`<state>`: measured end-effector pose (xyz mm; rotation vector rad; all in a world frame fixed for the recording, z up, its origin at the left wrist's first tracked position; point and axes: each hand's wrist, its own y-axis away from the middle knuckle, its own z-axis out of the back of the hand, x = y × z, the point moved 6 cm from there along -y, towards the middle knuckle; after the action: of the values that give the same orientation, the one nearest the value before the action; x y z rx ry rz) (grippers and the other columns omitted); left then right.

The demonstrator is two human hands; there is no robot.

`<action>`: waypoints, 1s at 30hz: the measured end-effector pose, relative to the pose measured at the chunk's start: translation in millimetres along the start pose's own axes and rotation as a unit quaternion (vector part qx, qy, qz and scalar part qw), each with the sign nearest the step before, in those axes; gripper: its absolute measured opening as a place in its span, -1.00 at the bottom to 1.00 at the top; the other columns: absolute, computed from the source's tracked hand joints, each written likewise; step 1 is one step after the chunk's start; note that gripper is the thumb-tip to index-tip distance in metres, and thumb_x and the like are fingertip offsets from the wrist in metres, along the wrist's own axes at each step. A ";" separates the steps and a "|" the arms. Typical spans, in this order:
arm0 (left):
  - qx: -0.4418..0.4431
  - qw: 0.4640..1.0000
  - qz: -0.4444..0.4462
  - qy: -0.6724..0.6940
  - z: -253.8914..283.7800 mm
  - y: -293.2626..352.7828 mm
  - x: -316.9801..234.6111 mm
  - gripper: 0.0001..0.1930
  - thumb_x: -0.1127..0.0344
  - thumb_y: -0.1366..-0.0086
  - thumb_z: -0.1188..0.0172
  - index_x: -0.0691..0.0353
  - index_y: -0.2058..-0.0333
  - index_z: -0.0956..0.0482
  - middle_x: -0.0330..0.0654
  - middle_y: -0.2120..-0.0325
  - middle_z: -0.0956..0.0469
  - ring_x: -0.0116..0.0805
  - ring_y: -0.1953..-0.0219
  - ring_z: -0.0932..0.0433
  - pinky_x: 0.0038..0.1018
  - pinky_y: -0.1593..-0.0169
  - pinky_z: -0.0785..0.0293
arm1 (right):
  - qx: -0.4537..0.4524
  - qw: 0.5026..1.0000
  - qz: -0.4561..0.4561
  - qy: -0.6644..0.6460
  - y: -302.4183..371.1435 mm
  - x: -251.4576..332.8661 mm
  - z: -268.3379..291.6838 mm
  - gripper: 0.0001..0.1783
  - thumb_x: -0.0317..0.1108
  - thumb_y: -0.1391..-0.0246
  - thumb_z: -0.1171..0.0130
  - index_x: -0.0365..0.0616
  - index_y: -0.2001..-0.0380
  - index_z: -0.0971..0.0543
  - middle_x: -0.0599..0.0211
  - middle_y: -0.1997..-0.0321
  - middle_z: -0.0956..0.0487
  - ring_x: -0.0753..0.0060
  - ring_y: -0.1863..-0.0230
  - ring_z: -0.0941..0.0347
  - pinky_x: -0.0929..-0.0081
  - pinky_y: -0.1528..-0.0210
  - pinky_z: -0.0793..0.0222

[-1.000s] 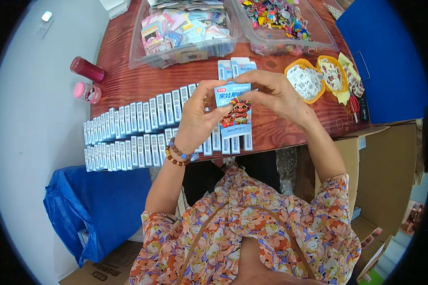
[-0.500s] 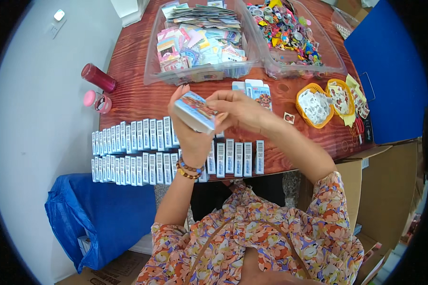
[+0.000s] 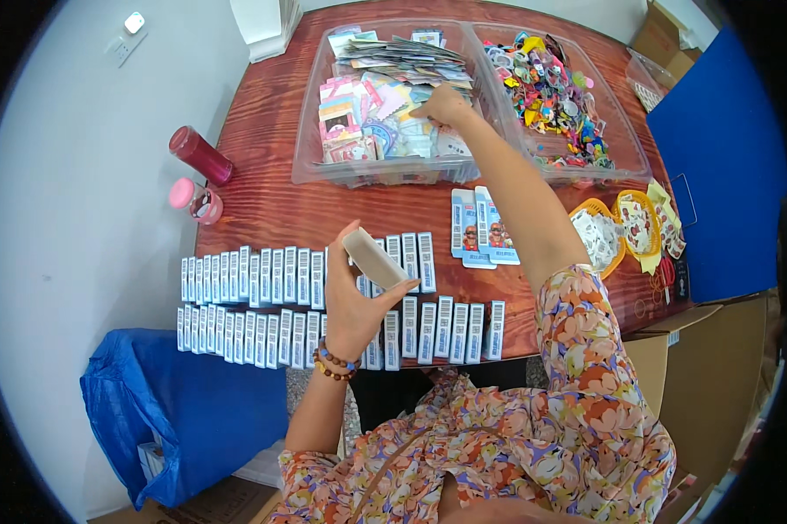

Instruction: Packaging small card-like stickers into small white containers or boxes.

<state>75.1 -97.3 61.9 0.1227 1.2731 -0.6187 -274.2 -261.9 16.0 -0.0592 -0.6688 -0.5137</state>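
Note:
My left hand (image 3: pixel 352 301) grips a small blue-and-white carton (image 3: pixel 378 259) above the rows of cartons. A pale, unprinted face or opening of it is turned up; which one I cannot tell. My right hand (image 3: pixel 446 106) reaches into a clear plastic bin (image 3: pixel 310 166) at the back, touching the cards (image 3: pixel 398 131) there. Its thumb is stretched out, while the other fingertips are partly hidden. Two rows of upright cartons (image 3: pixel 262 339) stand along the table's near edge. Flat printed cartons (image 3: pixel 496 231) lie below my right forearm.
A second clear bin (image 3: pixel 625 162) holds colourful trinkets. Yellow baskets (image 3: pixel 616 262) with small paper pieces stand at the right, beside a blue panel (image 3: pixel 717 166). A red bottle (image 3: pixel 201 155) and a pink-lidded jar (image 3: pixel 197 203) are at left. A blue bag (image 3: pixel 210 410) hangs below.
My right hand has left the carton and moved up and away into the bin of cards. The left hand has lowered and tilted the carton. The view has shifted slightly.

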 end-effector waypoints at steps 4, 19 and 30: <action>-0.004 0.999 0.048 0.017 7.9 -1.1 14.3 -0.06 0.24 0.07 -0.61 0.28 -0.24 -0.24 -0.04 -0.09 -0.37 -0.22 -0.08 -0.46 -0.30 -0.03 -0.54 | 0.063 0.983 -0.067 -0.160 -0.8 -24.2 0.8 -0.68 -0.23 0.01 -0.46 -0.30 0.43 -0.63 0.19 0.49 -0.64 0.52 0.68 -0.46 0.52 0.73 -0.25; 0.034 0.998 0.006 -0.053 -10.4 -3.9 1.8 -0.14 0.19 0.03 -0.57 0.35 -0.19 -0.29 0.02 -0.01 -0.45 -0.14 -0.04 -0.49 -0.26 -0.09 -0.48 | -0.007 0.988 0.004 -0.153 52.1 -21.7 56.1 -0.71 -0.26 -0.04 -0.41 -0.33 0.41 -0.67 0.26 0.62 -0.58 0.54 0.67 -0.48 0.49 0.67 -0.28; -0.027 0.979 -0.095 -0.179 -34.3 -19.5 -3.2 -0.21 0.08 0.11 -0.58 0.31 -0.04 -0.39 0.01 0.13 -0.48 0.02 0.06 -0.49 -0.16 0.02 -0.48 | -0.127 0.928 0.130 -0.325 185.3 12.4 116.4 -0.81 -0.37 -0.17 -0.24 -0.23 0.19 -0.63 0.50 0.51 -0.57 0.74 0.56 -0.47 0.72 0.61 -0.17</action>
<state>35.7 -98.1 59.0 -0.1530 0.9563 -0.7335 -245.5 -80.5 135.5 -0.5756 -1.2188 -0.3128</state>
